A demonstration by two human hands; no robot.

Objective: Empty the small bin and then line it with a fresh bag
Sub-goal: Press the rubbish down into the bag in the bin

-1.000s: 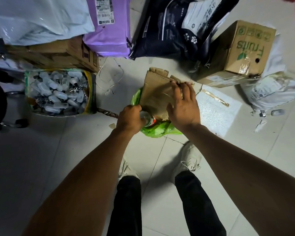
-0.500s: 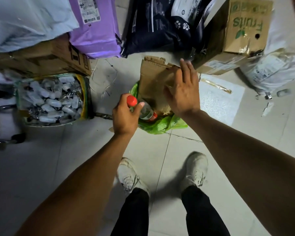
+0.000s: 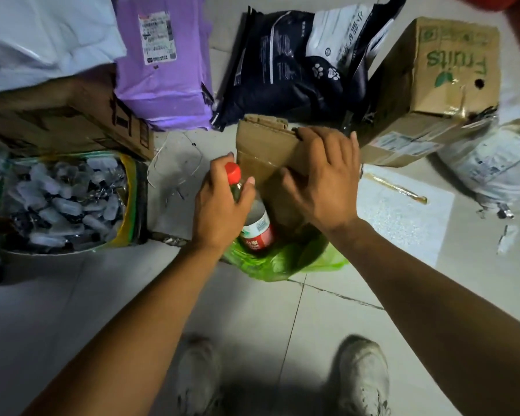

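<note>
The small bin stands on the floor ahead of my feet, hidden under its green bag liner [image 3: 285, 261]. A folded brown cardboard piece [image 3: 261, 151] sticks up out of the bin. My right hand [image 3: 321, 181] lies flat on the cardboard with fingers spread over its top edge. A clear plastic bottle with a red cap and red label [image 3: 257, 228] rises from the bin's left side. My left hand [image 3: 221, 213] is closed around the bottle's neck, just below the cap.
A "Fruits" cardboard box [image 3: 433, 85] sits at the right, a black pet-food bag [image 3: 294, 67] and a purple parcel [image 3: 162, 61] behind the bin. A bag of small plastic vials [image 3: 63, 202] stands left. White foam sheet [image 3: 403, 211] lies right. My shoes [image 3: 362, 376] are below.
My left hand has drawn the red-capped bottle up out of the bin; its cap and neck now show. My right hand has stayed pressed on the cardboard, sliding slightly along it.
</note>
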